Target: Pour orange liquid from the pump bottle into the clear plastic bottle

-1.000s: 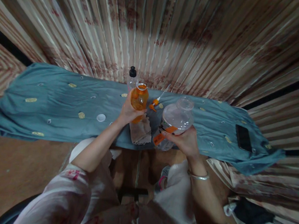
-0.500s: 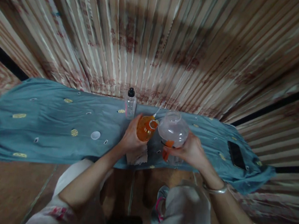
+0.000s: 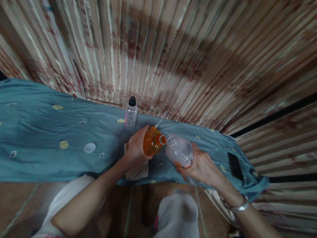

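Note:
My left hand (image 3: 136, 148) is closed round an orange translucent bottle (image 3: 152, 142), tilted with its open neck towards the right. In my right hand (image 3: 203, 165) is a clear plastic bottle (image 3: 182, 151) with an orange label, tipped so its open mouth faces the orange bottle's neck. The two mouths meet or nearly meet; I cannot tell whether they touch. Behind my left hand stands a small clear squeeze bottle (image 3: 131, 116) with a black cap. A crumpled pale tissue (image 3: 137, 172) lies under my left hand. A thin white tube-like piece (image 3: 161, 119) shows beyond the orange bottle.
A teal patterned cloth (image 3: 41, 131) covers the narrow table. On it lie a round white lid-like disc (image 3: 89, 147) at left and a black phone (image 3: 235, 166) at right. Pleated curtains (image 3: 142, 51) hang close behind, with dark bars (image 3: 287, 110) at the side.
Both bottles have tilted further towards each other, and their mouths have come together. The camera view has shifted slightly to the right.

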The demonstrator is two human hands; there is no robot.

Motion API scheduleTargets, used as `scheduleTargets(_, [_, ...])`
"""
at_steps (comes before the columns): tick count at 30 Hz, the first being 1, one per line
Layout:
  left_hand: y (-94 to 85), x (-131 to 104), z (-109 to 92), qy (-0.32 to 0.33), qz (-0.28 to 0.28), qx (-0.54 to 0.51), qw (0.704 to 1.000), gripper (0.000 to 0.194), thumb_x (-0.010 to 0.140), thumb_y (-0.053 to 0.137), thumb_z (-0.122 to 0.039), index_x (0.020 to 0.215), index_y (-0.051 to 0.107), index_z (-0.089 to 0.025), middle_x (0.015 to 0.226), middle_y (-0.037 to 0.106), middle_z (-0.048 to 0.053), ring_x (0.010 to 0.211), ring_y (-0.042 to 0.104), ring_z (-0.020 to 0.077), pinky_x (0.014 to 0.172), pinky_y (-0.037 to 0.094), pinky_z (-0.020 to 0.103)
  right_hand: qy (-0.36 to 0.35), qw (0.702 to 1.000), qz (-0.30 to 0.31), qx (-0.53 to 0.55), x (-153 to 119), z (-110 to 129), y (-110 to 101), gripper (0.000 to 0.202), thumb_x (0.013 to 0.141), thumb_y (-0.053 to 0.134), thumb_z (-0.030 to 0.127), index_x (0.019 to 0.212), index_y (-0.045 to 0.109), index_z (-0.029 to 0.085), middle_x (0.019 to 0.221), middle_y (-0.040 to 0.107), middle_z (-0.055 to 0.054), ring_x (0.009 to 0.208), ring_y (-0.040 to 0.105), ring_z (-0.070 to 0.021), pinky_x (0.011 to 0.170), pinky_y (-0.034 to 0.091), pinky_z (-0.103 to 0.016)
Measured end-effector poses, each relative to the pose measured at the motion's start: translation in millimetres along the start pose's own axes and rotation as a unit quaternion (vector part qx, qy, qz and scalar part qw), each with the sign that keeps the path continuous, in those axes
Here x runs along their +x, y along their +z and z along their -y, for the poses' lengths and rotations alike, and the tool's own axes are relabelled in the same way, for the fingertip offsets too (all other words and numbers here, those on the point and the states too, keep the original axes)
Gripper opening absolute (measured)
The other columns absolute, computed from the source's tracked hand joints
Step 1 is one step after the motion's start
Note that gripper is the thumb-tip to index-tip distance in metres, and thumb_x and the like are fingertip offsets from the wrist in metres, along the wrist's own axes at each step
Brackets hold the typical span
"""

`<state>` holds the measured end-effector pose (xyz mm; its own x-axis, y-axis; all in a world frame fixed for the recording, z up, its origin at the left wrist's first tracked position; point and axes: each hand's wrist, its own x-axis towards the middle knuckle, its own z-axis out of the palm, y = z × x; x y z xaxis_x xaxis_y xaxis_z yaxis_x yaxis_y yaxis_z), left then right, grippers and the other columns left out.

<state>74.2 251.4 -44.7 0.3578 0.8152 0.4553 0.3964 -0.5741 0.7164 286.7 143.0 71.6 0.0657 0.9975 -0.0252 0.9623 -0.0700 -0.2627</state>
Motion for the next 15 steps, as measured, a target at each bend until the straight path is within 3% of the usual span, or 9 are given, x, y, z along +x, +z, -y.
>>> scheduleTargets(15, [10.4,4.7,-6.0,0.031,-0.024,0.01,0.999,0.095,0.065,0.075,-0.031,0.144,0.025,-0.02,0.134,0.053,0.015,0.126,0.051,0.0333,0.107,0.041,0.052,-0.005,0.995,-0.004,-0.095,-3.8,-4.0,-12.1,0.064,0.07,0.061,0.051,0.117,0.053,0.009,0.075,0.073,-0.01,0.064,0.07,-0.0297,0.054,0.044,-0.032])
